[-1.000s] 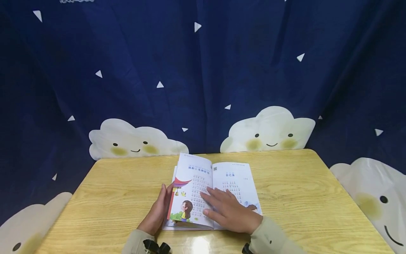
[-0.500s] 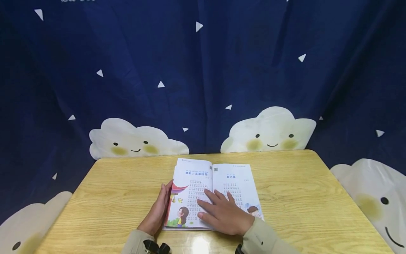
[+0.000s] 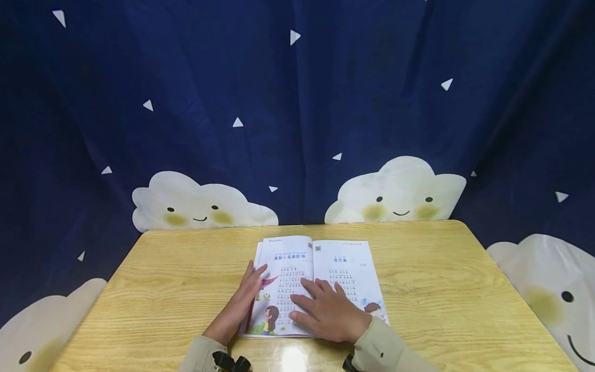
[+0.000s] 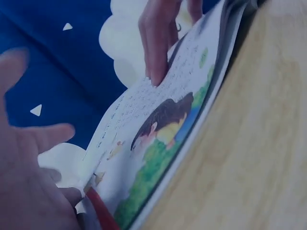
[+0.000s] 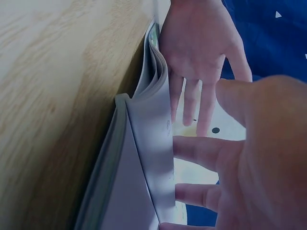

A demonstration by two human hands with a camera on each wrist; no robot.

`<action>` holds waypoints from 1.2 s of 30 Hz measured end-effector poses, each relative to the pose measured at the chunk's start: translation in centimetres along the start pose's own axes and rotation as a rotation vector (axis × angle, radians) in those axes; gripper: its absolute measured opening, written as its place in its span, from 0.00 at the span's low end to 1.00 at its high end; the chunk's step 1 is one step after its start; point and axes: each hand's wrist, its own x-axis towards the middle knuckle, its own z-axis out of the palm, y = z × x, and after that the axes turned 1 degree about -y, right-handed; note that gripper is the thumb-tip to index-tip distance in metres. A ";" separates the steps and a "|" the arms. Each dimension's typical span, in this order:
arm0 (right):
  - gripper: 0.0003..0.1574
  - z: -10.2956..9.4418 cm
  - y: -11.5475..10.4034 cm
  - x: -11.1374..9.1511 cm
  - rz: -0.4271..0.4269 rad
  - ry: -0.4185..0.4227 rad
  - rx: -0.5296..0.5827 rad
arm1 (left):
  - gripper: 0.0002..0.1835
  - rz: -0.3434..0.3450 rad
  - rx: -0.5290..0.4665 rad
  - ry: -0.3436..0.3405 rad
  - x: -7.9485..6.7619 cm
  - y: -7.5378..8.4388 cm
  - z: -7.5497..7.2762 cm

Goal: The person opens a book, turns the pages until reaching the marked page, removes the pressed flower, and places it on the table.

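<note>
An open book [image 3: 341,274] lies on the wooden table, with printed text and coloured drawings on both pages. My left hand [image 3: 241,299] is at the left page's outer edge, its fingers overlapping the margin in the head view. In the left wrist view the left hand [image 4: 29,177] has its thumb and fingers spread apart beside the page corner. My right hand [image 3: 332,312] rests across the inner part of the pages with fingers extended and spread, its fingertips on the left page's text. The right wrist view shows the right hand [image 5: 268,158] over the book's gutter, its fingertips at the paper.
The light wooden table [image 3: 432,279] extends to both sides of the book. A dark blue curtain [image 3: 209,77] with white triangles and smiling clouds [image 3: 400,191] hangs behind it. Beige sleeves [image 3: 386,349] and dark wrist straps show at the front.
The lifted left page has settled flatter onto the book. My left hand has risen from beside the edge onto the page's margin. The right hand has shifted slightly left and spread its fingers.
</note>
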 end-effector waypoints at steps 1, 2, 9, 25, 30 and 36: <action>0.39 0.0 0.0 0.0 0.001 -0.001 -0.001 | 0.30 0.033 0.042 -0.017 -0.1 -0.1 0.0; 0.39 0.0 0.0 0.0 0.002 0.000 -0.002 | 0.29 0.072 0.093 -0.031 -0.3 -0.2 0.1; 0.39 -0.2 0.0 -0.1 0.009 -0.021 0.012 | 0.40 0.234 0.491 -0.118 -0.4 -1.1 0.5; 0.35 -1.1 1.6 0.2 -0.016 0.076 0.078 | 0.47 0.263 0.711 -0.101 -0.3 -1.4 1.2; 0.38 -2.1 3.9 0.4 -0.008 0.143 0.120 | 0.47 0.250 0.707 -0.095 -0.3 -1.4 1.2; 0.42 -3.2 7.8 0.1 0.048 0.208 0.190 | 0.48 0.236 0.704 -0.093 -0.4 -1.3 1.3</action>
